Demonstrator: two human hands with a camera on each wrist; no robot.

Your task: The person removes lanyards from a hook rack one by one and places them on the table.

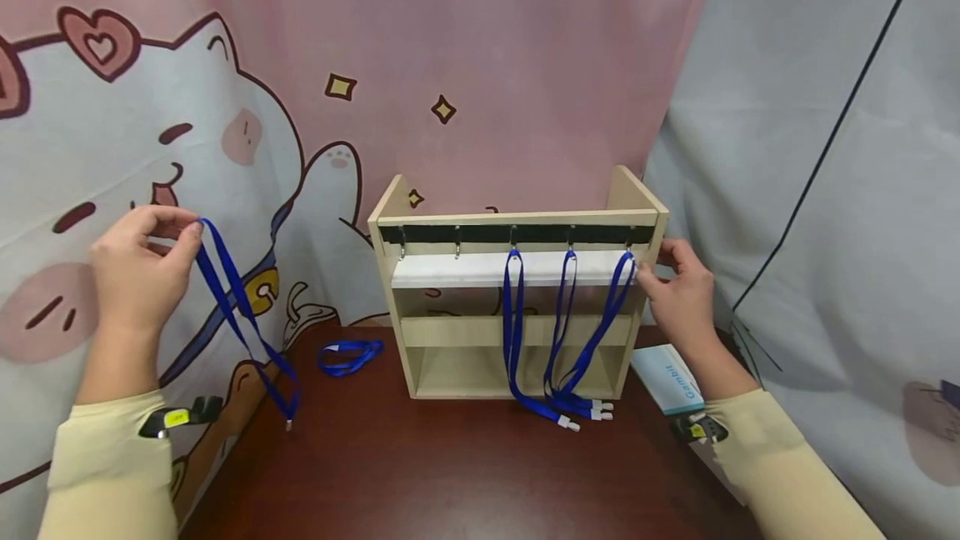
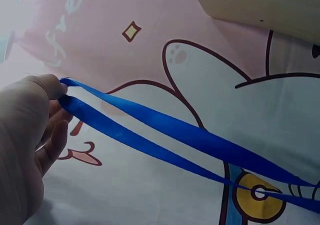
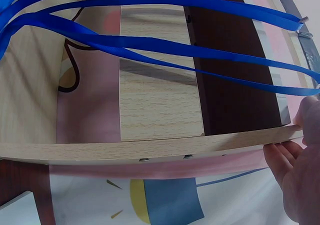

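Observation:
My left hand (image 1: 146,269) is raised at the left, pinching a blue lanyard (image 2: 210,144) between thumb and fingers. The lanyard's loop hangs down to the right, with a small metal clip at its bottom. At the right, my right hand (image 1: 681,294) grips the side panel of a pale wooden rack (image 1: 450,332), thumb at the front and fingers on the outer side. From hooks on the rack's black strip (image 1: 485,234) hang three blue lanyards (image 1: 512,332), their white-ended tips lying on the table. Two hooks at the left carry nothing.
Another blue lanyard (image 1: 369,352) lies coiled on the dark brown table (image 1: 465,473), left of the rack. A box marked Gambit (image 1: 667,379) lies beside the rack's right side, under my right forearm. A printed pink and white curtain (image 1: 525,65) hangs behind.

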